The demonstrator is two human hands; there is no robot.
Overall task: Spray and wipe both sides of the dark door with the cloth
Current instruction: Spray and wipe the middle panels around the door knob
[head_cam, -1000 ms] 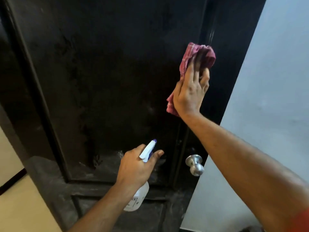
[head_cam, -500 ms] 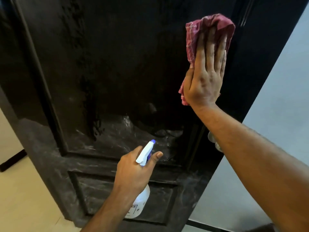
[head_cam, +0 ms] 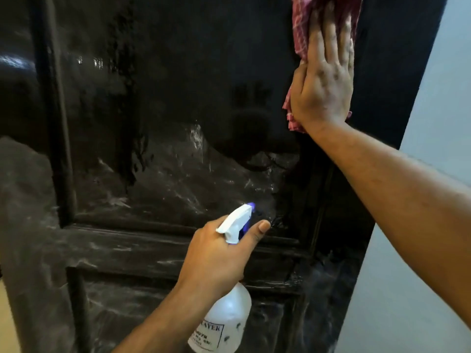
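Head view: our right hand (head_cam: 323, 80) lies flat, fingers straight, pressing the cloth (head_cam: 300, 29) on the door (head_cam: 165, 98), upper right. Our left hand (head_cam: 216, 258), lower, curls round the bottle (head_cam: 226, 317) neck, nozzle toward the door. A wall (head_cam: 438, 123) borders the door's right edge. One cloth, one bottle, one door.

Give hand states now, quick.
Left hand: holding the spray bottle.
Right hand: open, flat, pressing the cloth on the door.
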